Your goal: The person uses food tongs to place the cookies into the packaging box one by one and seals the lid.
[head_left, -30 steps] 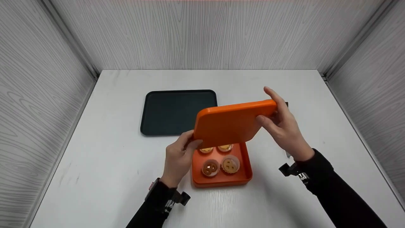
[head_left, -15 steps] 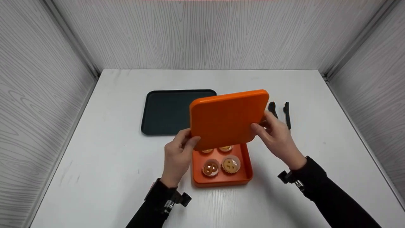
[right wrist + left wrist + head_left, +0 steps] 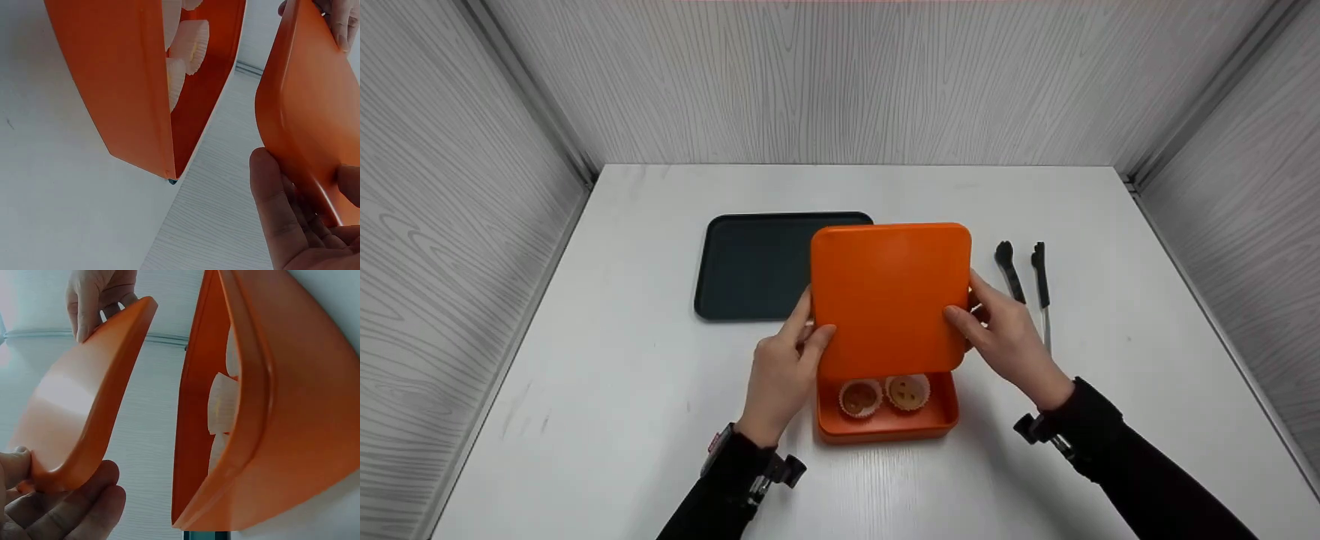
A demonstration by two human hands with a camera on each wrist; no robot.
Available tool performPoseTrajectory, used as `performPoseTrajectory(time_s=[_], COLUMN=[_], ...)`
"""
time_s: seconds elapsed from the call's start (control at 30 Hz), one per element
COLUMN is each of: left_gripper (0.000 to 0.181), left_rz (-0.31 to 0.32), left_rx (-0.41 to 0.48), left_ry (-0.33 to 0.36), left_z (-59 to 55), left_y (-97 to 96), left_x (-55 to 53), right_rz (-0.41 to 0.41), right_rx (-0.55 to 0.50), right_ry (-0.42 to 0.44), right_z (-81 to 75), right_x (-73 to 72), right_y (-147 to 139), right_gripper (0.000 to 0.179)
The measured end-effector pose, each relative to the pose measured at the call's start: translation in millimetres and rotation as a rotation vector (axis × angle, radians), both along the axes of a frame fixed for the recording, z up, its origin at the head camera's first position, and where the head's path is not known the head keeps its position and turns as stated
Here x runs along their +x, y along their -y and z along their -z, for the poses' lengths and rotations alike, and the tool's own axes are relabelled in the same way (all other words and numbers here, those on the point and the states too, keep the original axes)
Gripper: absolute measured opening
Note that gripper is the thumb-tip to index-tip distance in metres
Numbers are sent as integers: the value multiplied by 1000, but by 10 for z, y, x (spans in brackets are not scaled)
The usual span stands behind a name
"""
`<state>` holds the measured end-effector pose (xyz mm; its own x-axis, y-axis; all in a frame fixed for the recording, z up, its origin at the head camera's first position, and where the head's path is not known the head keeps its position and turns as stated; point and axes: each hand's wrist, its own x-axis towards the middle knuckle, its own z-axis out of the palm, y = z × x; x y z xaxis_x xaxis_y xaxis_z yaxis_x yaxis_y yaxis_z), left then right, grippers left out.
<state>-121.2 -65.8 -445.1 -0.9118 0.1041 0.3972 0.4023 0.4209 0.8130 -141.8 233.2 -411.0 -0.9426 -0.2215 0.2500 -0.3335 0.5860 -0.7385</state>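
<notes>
Both hands hold an orange lid (image 3: 891, 300) above an orange box (image 3: 885, 431), apart from it in both wrist views. My left hand (image 3: 784, 371) grips the lid's left edge, thumb on the top face and fingers beneath. The right hand (image 3: 1009, 337) pinches the opposite edge in the same way. Inside the box, two small pastries in paper cups show in the head view, a brown one (image 3: 860, 398) and a paler one (image 3: 907, 392). The lid hides the far part of the box. More paper cups (image 3: 223, 404) stand along the box's inside in the left wrist view.
A dark green tray (image 3: 757, 266) lies behind the box to the left, partly covered by the lid. On the right, black-tipped tongs (image 3: 1041, 277) lie on the white table (image 3: 585, 360), partly behind the right hand. Grey wood-grain panels (image 3: 840, 82) border the table.
The lid has swung from a steep tilt to a flatter, squarer pose over the box, covering the far pastries. My right hand has moved left and down, uncovering the tongs.
</notes>
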Motion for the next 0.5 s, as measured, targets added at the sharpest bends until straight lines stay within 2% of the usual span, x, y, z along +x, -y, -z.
performPoseTrajectory(time_s=[0.13,0.23,0.37,0.5], left_gripper=[61,61,59,57], left_rz=[-30,-41,-42,-38], left_rx=[-144,-233,-296,-333], left_ry=[25,54,83,127], left_z=[20,35,69,101], left_y=[6,8,7,0], left_x=[-2,0,-3,-12], right_rz=[9,12,2,-2], right_rx=[39,56,78,135], right_ry=[22,71,141,157], right_z=[39,62,114,188], right_x=[3,2,-18,-42], right_y=[1,1,8,22], right_gripper=[70,73,73,72])
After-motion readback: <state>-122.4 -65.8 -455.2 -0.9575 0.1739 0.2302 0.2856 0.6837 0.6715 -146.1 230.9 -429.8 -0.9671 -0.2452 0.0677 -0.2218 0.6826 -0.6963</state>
